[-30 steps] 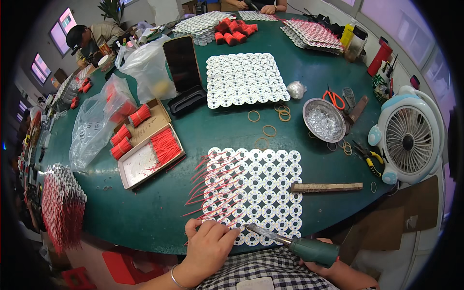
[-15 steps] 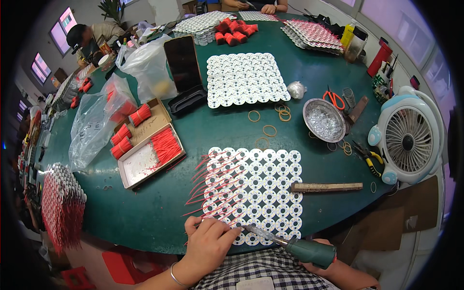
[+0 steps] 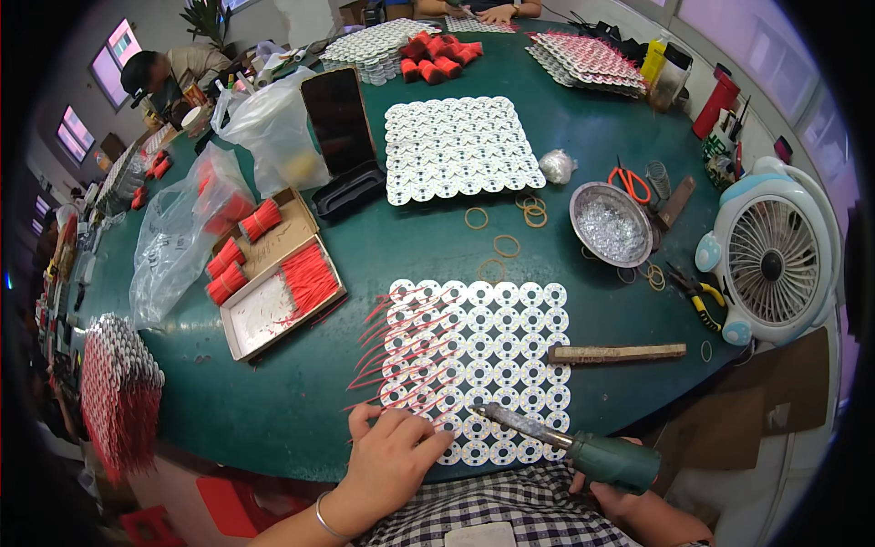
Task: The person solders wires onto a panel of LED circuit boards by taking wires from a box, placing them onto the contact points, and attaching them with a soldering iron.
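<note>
A panel of round white circuit boards [image 3: 506, 372] with holed centres lies flat before me at the table's near side. Thin red wires [image 3: 401, 351] are attached along its left columns and stick out to the left. My left hand [image 3: 390, 460] rests over the panel's lower left corner, thumb and fingers pinched on a red wire, most of it hidden by the fingers. In my right hand [image 3: 606, 497], partly hidden behind the handle, is a green-handled soldering iron [image 3: 611, 463]. Its dark tip hovers over the lower middle boards, right of my left fingertips.
A wooden stick [image 3: 620, 353] touches the panel's right edge. Beyond are a metal bowl [image 3: 611, 224] of shiny bits, pliers [image 3: 702, 305], a fan [image 3: 773, 260] and another panel stack [image 3: 460, 150]. At left sits a cardboard box [image 3: 260, 319] of red wires. Other people sit across the table.
The soldering iron has moved up and to the right, its tip leaving the spot beside my left fingertips. My left hand stays nearly in place. The view has shifted slightly.
</note>
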Available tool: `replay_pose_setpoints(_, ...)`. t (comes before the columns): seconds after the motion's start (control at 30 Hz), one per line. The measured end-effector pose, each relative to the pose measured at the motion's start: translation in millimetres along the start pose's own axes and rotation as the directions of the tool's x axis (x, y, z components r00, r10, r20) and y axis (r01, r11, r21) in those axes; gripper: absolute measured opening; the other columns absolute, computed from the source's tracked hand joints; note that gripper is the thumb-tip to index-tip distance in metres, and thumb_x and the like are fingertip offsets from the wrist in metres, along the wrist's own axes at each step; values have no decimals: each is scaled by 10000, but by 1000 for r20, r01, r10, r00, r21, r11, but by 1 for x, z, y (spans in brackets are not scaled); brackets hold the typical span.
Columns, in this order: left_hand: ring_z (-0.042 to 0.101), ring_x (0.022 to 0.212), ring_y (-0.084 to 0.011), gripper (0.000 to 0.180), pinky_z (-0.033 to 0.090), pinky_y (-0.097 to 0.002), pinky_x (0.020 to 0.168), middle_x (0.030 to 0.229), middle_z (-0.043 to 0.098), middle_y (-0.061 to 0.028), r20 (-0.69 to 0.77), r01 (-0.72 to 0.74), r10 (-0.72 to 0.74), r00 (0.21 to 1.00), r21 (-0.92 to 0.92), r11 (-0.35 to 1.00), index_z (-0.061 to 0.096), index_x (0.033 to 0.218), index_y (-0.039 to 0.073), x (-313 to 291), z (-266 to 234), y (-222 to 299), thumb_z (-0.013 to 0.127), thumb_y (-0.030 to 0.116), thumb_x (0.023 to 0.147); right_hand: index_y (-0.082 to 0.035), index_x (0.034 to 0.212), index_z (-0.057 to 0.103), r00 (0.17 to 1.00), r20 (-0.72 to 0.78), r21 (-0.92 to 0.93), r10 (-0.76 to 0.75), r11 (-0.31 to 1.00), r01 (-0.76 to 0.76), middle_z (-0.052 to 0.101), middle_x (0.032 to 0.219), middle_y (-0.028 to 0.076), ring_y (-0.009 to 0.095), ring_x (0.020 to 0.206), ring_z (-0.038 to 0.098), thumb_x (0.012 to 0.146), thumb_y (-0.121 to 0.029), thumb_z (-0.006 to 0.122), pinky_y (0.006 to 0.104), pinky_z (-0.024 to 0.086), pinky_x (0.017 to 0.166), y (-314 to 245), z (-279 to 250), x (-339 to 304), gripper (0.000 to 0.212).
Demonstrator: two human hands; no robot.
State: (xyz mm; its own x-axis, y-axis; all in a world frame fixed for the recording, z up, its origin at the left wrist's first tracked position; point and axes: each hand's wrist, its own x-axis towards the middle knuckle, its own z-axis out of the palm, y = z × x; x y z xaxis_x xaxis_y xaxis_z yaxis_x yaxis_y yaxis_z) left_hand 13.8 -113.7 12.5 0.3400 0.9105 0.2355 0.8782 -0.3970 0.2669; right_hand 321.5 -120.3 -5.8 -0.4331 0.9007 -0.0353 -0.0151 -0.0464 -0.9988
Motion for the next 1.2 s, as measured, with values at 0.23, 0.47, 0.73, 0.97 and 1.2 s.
replay_pose_setpoints(0.23,572,790,-117,180,326,-353,819,802,607,57,69,-25,37,997,-164,986,692,912,211,-2,-6,1,685,179,735,53,1222,390,920,-388,109,-58,988,108,572,1030,196,237,529,595,837,-291,559,313,491,431,19,3,0,544)
replay_pose_setpoints(0.47,574,725,-238,81,400,-390,645,736,597,-31,-150,-22,30,988,55,998,635,753,129,44,-49,-49,680,130,686,78,1179,378,872,-481,189,-94,960,208,552,1000,227,245,482,575,858,-260,492,310,483,395,8,1,19,480)
replay_pose_setpoints(0.73,585,827,-326,176,467,-418,753,819,610,-149,-201,447,-431,880,42,893,679,888,34,78,-32,-164,693,132,742,84,1212,341,902,-424,176,-82,969,170,547,1013,250,252,493,590,856,-258,508,312,489,391,15,4,13,522)
replay_pose_setpoints(0.97,595,827,-343,129,486,-422,755,825,616,-155,-131,426,-407,904,206,881,678,854,56,81,-29,-161,667,117,741,80,1222,343,906,-421,199,-35,971,131,545,1017,236,243,497,591,839,-266,549,298,468,363,17,6,12,555)
replay_pose_setpoints(1.2,590,821,-327,76,481,-416,733,786,616,-145,-194,468,-435,879,187,864,649,804,40,79,-21,-159,621,80,746,51,1245,346,900,-436,229,-12,966,123,560,1005,233,248,494,589,831,-271,574,302,487,387,20,6,13,572)
